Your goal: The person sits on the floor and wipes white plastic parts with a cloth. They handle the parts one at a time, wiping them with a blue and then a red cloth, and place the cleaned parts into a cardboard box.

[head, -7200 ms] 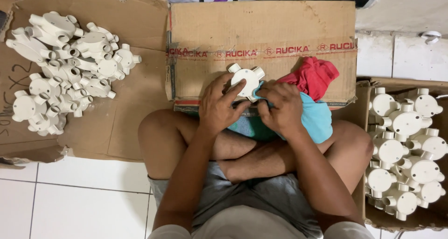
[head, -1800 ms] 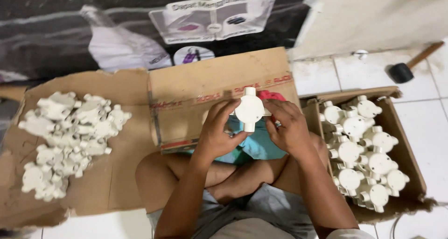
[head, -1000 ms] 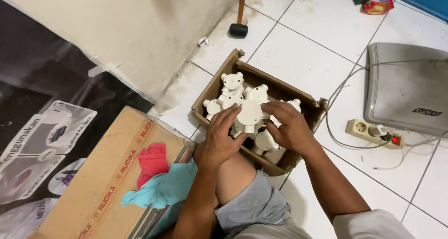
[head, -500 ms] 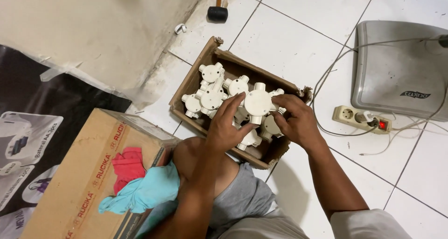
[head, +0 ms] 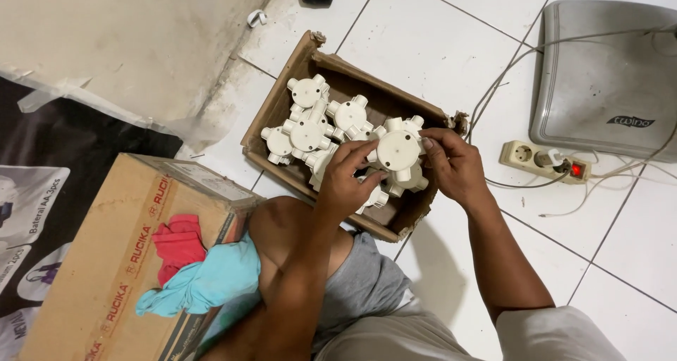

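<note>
The fingers (head: 363,151) of the left hand (head: 343,185) and those of the right hand (head: 455,167) pinch a cream round junction box (head: 398,149) from opposite sides, gripping its rim so the flat lid faces up and the short pipe stubs stay free. Both hands hold it just above the other boxes (head: 308,130), over the near end of the open cardboard tray (head: 271,107); that end looks less filled, which seems to be why the piece hovers there. The tray sits on the white tiled floor (head: 437,44) beside the person's right knee, within easy reach. On the other side, a red cloth (head: 176,245) and a turquoise cloth (head: 211,280) lie draped on a closed carton (head: 106,220). Beyond the tray, a power strip (head: 543,160) with trailing cables lies beside a grey flat device (head: 606,72).
</note>
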